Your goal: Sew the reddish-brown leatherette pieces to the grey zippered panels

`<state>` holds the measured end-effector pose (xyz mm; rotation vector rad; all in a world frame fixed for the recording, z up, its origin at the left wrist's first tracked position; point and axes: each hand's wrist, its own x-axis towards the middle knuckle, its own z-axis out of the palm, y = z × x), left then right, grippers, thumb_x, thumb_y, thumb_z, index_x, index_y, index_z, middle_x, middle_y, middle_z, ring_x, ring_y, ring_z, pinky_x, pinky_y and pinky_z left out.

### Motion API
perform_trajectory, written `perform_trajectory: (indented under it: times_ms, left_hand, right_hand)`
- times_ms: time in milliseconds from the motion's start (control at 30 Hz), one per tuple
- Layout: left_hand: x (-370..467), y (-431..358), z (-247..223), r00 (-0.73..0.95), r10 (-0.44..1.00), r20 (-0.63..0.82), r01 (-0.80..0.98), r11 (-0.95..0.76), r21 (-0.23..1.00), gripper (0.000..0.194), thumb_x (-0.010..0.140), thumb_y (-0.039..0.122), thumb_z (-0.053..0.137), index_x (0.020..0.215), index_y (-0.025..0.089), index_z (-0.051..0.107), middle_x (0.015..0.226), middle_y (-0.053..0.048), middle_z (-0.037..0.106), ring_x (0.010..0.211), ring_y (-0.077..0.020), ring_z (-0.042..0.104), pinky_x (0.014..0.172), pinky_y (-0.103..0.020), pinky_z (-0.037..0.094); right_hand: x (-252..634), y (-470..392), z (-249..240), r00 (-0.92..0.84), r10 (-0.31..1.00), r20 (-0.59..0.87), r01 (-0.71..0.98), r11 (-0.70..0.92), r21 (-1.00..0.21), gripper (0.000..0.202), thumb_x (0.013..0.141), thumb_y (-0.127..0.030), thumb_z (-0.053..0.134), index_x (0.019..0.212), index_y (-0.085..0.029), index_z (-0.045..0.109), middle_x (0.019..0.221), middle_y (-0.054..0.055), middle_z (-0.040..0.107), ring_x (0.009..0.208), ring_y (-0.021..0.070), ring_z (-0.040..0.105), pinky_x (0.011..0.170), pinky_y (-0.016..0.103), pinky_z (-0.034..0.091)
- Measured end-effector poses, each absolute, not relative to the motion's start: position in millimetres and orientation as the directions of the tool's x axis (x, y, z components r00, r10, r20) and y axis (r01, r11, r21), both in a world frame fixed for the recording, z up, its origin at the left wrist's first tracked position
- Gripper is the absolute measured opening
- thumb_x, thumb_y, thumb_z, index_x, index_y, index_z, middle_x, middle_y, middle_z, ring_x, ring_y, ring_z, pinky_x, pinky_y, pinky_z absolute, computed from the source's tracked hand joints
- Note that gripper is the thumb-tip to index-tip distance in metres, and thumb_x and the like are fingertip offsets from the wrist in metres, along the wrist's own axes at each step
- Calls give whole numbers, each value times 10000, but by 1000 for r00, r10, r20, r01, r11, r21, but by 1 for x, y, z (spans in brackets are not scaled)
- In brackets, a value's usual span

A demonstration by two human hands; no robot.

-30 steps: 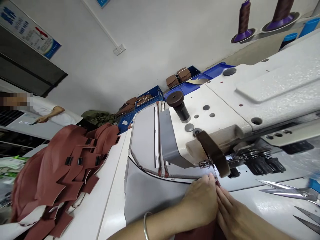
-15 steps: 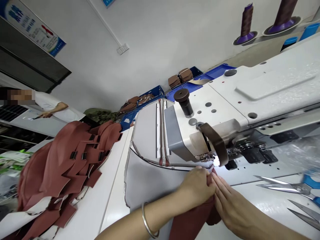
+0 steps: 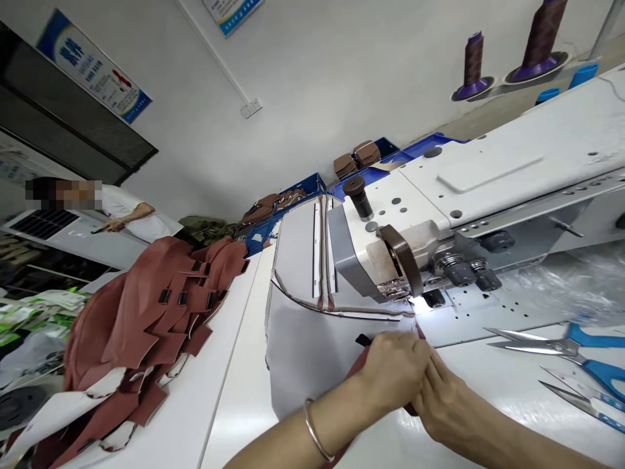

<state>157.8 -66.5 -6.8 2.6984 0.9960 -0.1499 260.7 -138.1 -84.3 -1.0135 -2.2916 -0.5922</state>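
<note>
White walls with posters back a sewing bench (image 3: 234, 391) on which an industrial sewing machine (image 3: 488, 189) stands. A grey panel with a reddish-brown underside (image 3: 303, 352) lies on the bench just in front of the machine head, its near edge drawn up to the lit presser foot (image 3: 403, 296). That edge is pinched by the left hand (image 3: 390, 371), fingers closed on the layered material, a bangle (image 3: 317, 440) at the wrist; the right hand (image 3: 446, 397) is pressed against it from the right, fingertips together on the same edge. The step in hand is judged to be the lining-up of the edge under the foot before stitching; the next move would call for the layers to be kept flush and fed straight. Two pairs of scissors (image 3: 561, 348) lie near the bench's right edge. A heap of reddish-brown cut pieces (image 3: 146, 326) is piled at the left edge, blue bins (image 3: 303, 189) are set along the far edge, and another person (image 3: 127, 215) is seen beyond.
</note>
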Motion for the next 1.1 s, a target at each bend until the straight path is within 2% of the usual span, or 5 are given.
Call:
perform_trajectory:
  times_ms: [200, 333, 467, 733, 1100]
  left_hand:
    - [156, -76, -12, 430, 865, -258, 886, -350, 304, 433, 811, 279, 492, 1223, 151, 449, 923, -77, 669, 809, -250, 624, 733, -371, 460]
    - [162, -73, -16, 421, 867, -268, 898, -357, 258, 190, 876, 272, 412, 949, 215, 578, 903, -37, 671, 836, -230, 622, 729, -344, 442]
    - [164, -69, -25, 465, 862, -203, 878, -420, 231, 203, 879, 241, 382, 787, 211, 561, 813, -12, 662, 740, -188, 610, 647, -302, 400]
    - [163, -49, -30, 508, 848, -149, 847, -461, 264, 206, 855, 254, 438, 683, 202, 539, 730, 9, 650, 638, -146, 562, 579, -282, 319]
    - [165, -33, -24, 340, 926, -165, 862, -237, 448, 197, 842, 212, 486, 739, 203, 653, 672, 26, 625, 618, -127, 513, 580, -243, 344]
  right_hand:
    - [266, -140, -83, -517, 517, 682, 807, 560, 188, 432, 670, -140, 511, 1034, 90, 531, 938, 329, 626, 915, 432, 615, 947, 604, 383]
    - [266, -139, -84, -534, 528, 660, 799, 571, 190, 452, 692, -125, 466, 1081, 99, 516, 985, 332, 616, 952, 423, 607, 924, 584, 416]
    - [268, -138, -86, -494, 525, 693, 798, 591, 121, 429, 692, -83, 436, 1078, 89, 516, 994, 331, 612, 973, 427, 599, 883, 563, 461]
    - [271, -121, -82, -473, 535, 700, 780, 624, 51, 398, 689, -20, 425, 1055, 92, 532, 1026, 340, 596, 1037, 461, 555, 836, 553, 512]
    - [270, -114, -90, -444, 562, 698, 815, 577, 54, 316, 739, -39, 441, 995, 79, 583, 1061, 336, 594, 1060, 418, 563, 889, 570, 477]
